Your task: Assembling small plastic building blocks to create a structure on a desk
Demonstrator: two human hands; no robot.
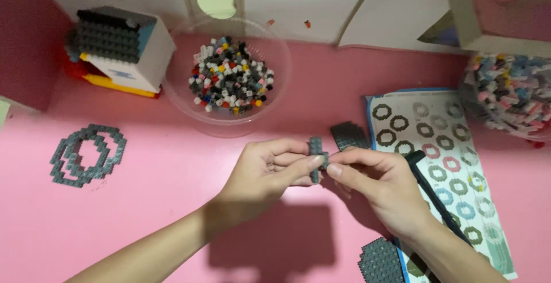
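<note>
1. Head view shows a small grey brick strip [315, 158] held upright over the middle of the pink table [172, 202], between both hands.
2. The left hand [261, 171] is curled closed around the strip, thumb and forefinger pinching its lower part from the left.
3. The right hand [379, 182] meets it from the right, thumb and forefinger pinched together on a tiny grey piece against the strip's right edge; the other fingers are folded under.
4. Just beyond the right hand lies a flat grey brick plate [350, 136], at the left edge of an instruction sheet [459, 162] printed with coloured rings.
5. A dark, slim tool [436, 200] lies slantwise across that sheet, beside the right wrist.
6. Another grey studded plate [381, 260] sits at the near edge, by the right forearm.
7. Farther off, a clear bowl [229, 79] holds mixed small bricks in grey, white, black, red and yellow.
8. To the far left stands a part-built white block model [123, 50] with a grey roof, and nearer left lies a flat grey ring of bricks [86, 154].
9. At the far right, a clear container [508, 93] holds pastel pieces.
</note>
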